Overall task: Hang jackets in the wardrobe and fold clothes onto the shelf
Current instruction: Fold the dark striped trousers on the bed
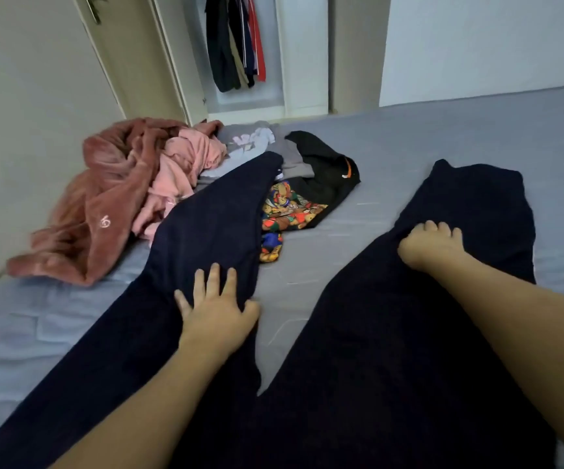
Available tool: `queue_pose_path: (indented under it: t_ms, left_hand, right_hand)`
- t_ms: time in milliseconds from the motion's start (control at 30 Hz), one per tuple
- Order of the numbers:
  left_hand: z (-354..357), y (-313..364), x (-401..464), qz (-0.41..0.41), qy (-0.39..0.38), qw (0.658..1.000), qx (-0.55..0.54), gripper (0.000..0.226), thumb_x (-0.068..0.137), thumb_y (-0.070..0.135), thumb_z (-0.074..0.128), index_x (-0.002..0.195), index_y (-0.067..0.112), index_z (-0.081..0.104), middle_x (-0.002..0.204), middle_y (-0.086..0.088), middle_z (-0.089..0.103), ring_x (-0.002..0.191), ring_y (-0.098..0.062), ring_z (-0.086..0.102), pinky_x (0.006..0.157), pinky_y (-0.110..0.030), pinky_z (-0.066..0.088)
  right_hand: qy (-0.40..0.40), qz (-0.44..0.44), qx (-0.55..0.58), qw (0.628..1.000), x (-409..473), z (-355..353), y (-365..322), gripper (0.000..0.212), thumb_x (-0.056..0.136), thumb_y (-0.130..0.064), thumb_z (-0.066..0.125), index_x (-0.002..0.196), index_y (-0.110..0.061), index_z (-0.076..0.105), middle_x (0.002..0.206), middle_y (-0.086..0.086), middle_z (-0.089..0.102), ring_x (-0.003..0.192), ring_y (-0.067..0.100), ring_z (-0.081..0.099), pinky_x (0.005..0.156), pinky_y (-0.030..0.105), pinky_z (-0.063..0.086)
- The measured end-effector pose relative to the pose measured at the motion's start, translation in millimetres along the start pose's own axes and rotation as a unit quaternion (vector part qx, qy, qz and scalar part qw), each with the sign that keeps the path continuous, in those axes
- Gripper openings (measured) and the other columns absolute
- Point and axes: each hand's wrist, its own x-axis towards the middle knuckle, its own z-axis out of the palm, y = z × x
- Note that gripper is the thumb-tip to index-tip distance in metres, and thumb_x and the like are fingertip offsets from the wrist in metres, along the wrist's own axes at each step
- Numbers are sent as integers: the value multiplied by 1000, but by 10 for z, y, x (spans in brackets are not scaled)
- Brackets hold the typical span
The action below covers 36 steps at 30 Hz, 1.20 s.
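Two trouser legs, one garment: dark navy trousers (368, 333) spread flat on the bed (409, 157), waist end toward the person at the near edge, legs splayed away in a V with bare sheet between them.

Head view, item by item:

- Left leg of the trousers: long axis runs from near centre up and to the left, its far end lying over the clothes pile (206, 164).
- Right leg: long axis runs up and to the right, cuff end on bare sheet, well apart from the pile.
- Left hand (218, 308): fingers straight and spread, pressing flat on the left leg near its inner edge. Holds nothing.
- Right hand (429, 243): reaches further out along the right leg, fingers curled into the cloth, apparently bunching a fold of it.
- Hands well apart, one per leg.
- Pile contents: plush pink robe (104, 204), pale pink top, grey garment, black garment with an orange mark, bright printed cloth.
- Wardrobe (240, 45): open, beyond the bed's far edge, dark garments hanging inside.

Judgement: folding step is in hand; bringing one leg across onto the other likely comes next, the right hand having the firmer hold for it.
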Motion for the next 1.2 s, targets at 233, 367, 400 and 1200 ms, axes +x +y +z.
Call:
queue_pose_path:
  t_ms: [233, 367, 400, 1200]
  left_hand:
    - [-155, 70, -102, 203, 39, 971, -117, 59, 96, 34, 24, 152, 18, 28, 161, 7, 18, 148, -16, 11, 119, -52, 7]
    - [-53, -223, -267, 365, -67, 925, -77, 59, 96, 51, 25, 153, 35, 19, 161, 14, 8, 147, -5, -1, 119, -43, -11]
    - [-10, -340, -234, 364, -51, 926, -85, 57, 99, 53, 29, 153, 38, 18, 161, 14, 7, 146, -4, -3, 118, -36, -13]
    - [-364, -1850, -1459, -98, 31, 995, -18, 81, 83, 71, 41, 144, 18, 34, 144, -13, 39, 129, -35, 38, 102, -45, 34]
  right_hand:
    - [-156, -59, 590, 790, -415, -372, -1827, 27, 96, -36, 49, 107, -14, 60, 100, 11, 61, 74, 20, 57, 62, 28, 44]
    - [-153, 29, 638, 754, -152, -409, -2283, 43, 91, -31, 61, 128, -8, 57, 121, 11, 63, 103, 28, 62, 86, 37, 51]
    - [-139, 54, 629, 763, -94, -384, -2298, 42, 92, -25, 62, 129, -6, 56, 123, 13, 62, 106, 29, 60, 91, 40, 50]
    - [74, -147, 162, 973, -2583, 23, -1341, 66, 98, -55, 24, 153, -20, 18, 161, 7, 8, 148, 24, 7, 116, 54, -8]
